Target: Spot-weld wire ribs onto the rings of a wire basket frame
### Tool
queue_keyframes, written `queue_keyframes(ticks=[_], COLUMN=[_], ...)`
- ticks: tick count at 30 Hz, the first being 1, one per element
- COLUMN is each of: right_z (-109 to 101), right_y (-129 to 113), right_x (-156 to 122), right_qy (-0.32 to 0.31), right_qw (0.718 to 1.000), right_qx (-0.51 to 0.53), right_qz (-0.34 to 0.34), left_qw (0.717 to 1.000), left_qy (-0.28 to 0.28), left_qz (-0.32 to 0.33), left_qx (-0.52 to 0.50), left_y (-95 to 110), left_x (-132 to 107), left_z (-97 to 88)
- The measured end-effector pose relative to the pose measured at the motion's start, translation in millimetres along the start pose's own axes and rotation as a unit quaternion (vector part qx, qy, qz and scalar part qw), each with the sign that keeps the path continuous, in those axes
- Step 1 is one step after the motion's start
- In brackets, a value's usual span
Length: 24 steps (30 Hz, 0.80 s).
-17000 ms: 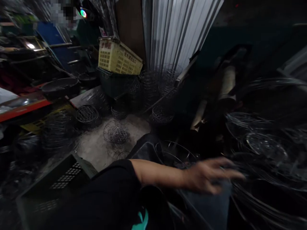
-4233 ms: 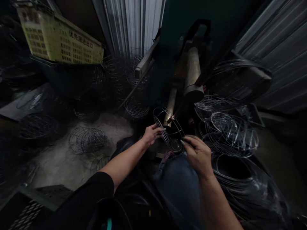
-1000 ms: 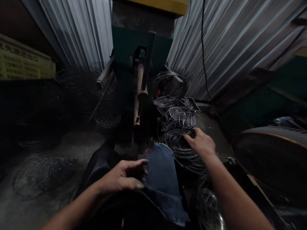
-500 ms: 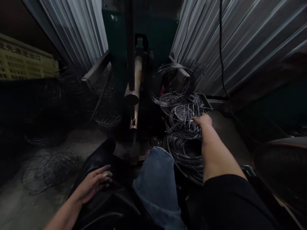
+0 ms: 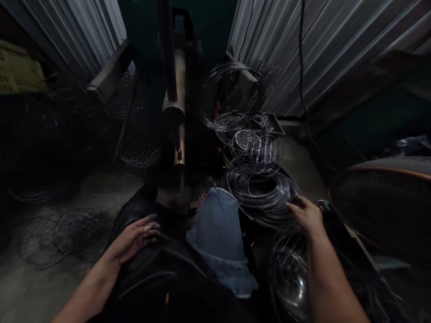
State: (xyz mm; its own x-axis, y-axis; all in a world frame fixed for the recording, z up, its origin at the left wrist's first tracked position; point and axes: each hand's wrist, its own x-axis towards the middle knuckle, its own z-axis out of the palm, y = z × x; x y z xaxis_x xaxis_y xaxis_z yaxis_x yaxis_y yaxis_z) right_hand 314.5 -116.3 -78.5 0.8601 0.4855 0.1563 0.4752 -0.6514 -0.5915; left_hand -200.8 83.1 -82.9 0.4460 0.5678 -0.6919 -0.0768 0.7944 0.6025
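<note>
My left hand (image 5: 139, 235) rests palm-sideways on the black covering (image 5: 161, 260) over my lap, its loosely bent fingers apart and holding nothing. On the right, my right hand (image 5: 305, 214) is at the near right edge of a stack of wire rings (image 5: 259, 197). Its thumb and fingers point left at the rings; blur and shadow hide whether they grip one. Behind the stack sits a wire-mesh piece (image 5: 254, 146), and beyond it stands a larger wire coil (image 5: 232, 72). A shiny round metal piece (image 5: 291, 278) lies below, beside my right forearm.
Ahead stands a machine with a brass-coloured cylindrical arm (image 5: 179, 89). Tangled wire (image 5: 63, 233) lies on the floor at left, under a yellow crate (image 5: 20, 67). A large round rim (image 5: 377, 169) stands at right. A cable (image 5: 301, 67) hangs before the corrugated metal sheet (image 5: 336, 49).
My right hand has drawn back toward me, from the wire-mesh piece to the edge of the ring stack. The view has tilted down slightly. My left hand stays on my lap.
</note>
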Motion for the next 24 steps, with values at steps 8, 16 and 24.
queue_keyframes(ticks=[8, 16, 24], right_z=[28, 61, 118], right_y=[-25, -84, -92], right_x=[-108, 11, 56], right_qy=[0.066, -0.016, -0.023], right_qw=[0.994, 0.999, 0.997], right_qx=[-0.009, 0.046, 0.038], right_qz=[-0.09, -0.003, 0.064], left_qw=[0.998, 0.998, 0.999], left_qy=[0.025, 0.04, 0.026], left_qz=[0.038, 0.046, 0.021], left_qx=[0.046, 0.029, -0.003], left_y=[-12, -12, -4], left_x=[0, -9, -8], left_z=[0.9, 3.2, -1.7])
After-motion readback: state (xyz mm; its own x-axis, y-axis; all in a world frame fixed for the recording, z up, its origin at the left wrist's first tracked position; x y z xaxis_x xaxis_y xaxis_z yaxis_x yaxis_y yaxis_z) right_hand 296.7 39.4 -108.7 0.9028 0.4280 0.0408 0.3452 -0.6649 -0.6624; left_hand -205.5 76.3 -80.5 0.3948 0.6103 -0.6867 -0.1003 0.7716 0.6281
